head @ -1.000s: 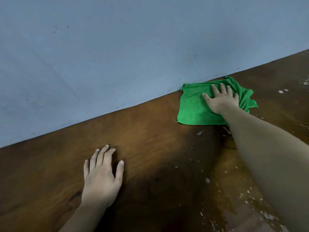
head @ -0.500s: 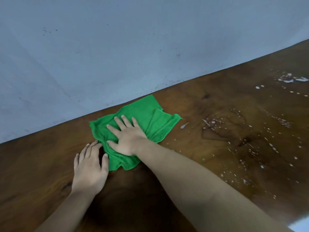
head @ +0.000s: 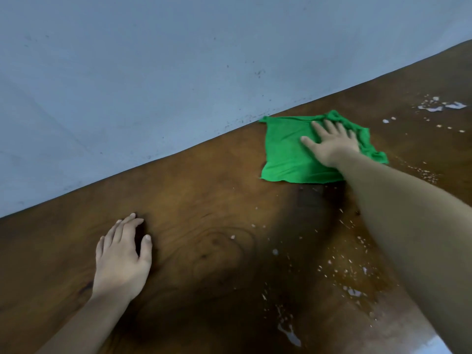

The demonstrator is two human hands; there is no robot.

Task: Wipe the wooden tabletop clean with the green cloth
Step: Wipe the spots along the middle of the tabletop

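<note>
The green cloth point(head: 288, 152) lies spread on the dark wooden tabletop point(head: 204, 200), at the far edge against the wall. My right hand point(head: 330, 144) presses flat on the cloth's right half with straight fingers, its arm reaching in from the lower right. My left hand point(head: 122, 254) rests flat on the bare wood at the lower left, well apart from the cloth. White droplets and smears point(head: 339, 269) speckle the wood under and beside my right arm.
A blue-grey wall point(head: 178, 72) meets the table's far edge. More white splashes point(head: 441, 106) lie at the far right of the tabletop. A wet streak point(head: 288, 333) sits near the front.
My right hand slid the cloth from beside my left hand back to the right along the wall edge. My left hand stayed flat on the wood.
</note>
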